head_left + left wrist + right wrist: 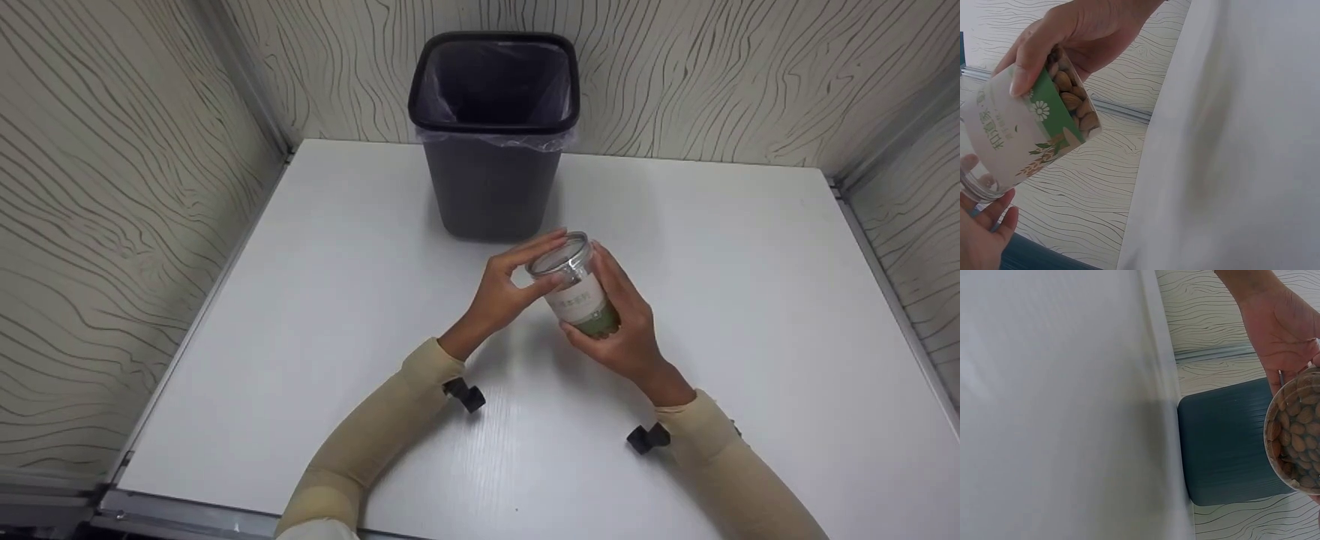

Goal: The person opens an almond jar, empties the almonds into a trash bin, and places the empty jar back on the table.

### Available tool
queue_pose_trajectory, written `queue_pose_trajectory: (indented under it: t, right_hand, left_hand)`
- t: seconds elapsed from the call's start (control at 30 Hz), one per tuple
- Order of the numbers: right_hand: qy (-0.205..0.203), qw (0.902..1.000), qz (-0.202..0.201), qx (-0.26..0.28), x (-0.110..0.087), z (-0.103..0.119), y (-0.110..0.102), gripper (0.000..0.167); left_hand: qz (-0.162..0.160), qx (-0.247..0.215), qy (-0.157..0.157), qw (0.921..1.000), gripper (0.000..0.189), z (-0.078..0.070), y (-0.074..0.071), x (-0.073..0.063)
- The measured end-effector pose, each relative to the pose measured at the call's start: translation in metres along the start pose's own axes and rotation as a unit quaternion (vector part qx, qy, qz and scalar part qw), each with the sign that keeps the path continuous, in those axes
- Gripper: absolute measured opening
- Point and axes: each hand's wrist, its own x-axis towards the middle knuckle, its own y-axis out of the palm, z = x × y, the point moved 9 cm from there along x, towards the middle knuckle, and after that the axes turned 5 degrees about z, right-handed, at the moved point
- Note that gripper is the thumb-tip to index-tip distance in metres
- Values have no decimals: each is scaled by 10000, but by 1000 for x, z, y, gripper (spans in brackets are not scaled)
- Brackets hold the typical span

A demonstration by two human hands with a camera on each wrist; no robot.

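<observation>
A clear jar of almonds (579, 300) with a white and green label is held tilted above the table, its round lid (559, 256) facing up and to the left. My left hand (510, 289) spans the lid end, thumb on the near side and fingers on the far rim. Around the body and lower part of the jar, my right hand (626, 334) grips with thumb and fingers. Almonds (1072, 98) show through the bare wall in the left wrist view. The jar's round base (1300, 439), full of almonds, faces the right wrist camera.
A dark bin (491, 187) with a clear liner stands at the back of the white table (360, 247), just beyond the hands. Wood-grain patterned panels (690, 82) enclose the table at the back and both sides.
</observation>
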Motion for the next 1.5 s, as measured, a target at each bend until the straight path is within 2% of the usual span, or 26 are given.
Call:
queue_pose_trajectory:
  t: [0.1,0.5,0.87,1.17,1.5]
  right_hand:
    - [-15,10000,-20,-7,0,0,0,93]
    - [-30,10000,-34,11,-1,-2,0,95]
    - [-31,10000,-37,70,-2,-3,1,96]
    - [-114,9999,-55,-26,0,0,2,94]
    - [-103,9999,-47,-41,-1,-1,1,95]
  left_hand:
    - [-8,32,-54,10000,46,-11,-2,0]
    - [-185,49,-53,9998,44,-13,-2,-1]
    - [-291,181,-174,9993,44,-16,-2,-2]
    - [-479,402,-229,9978,46,17,1,-4]
    - [-531,642,-202,9963,46,13,1,-5]
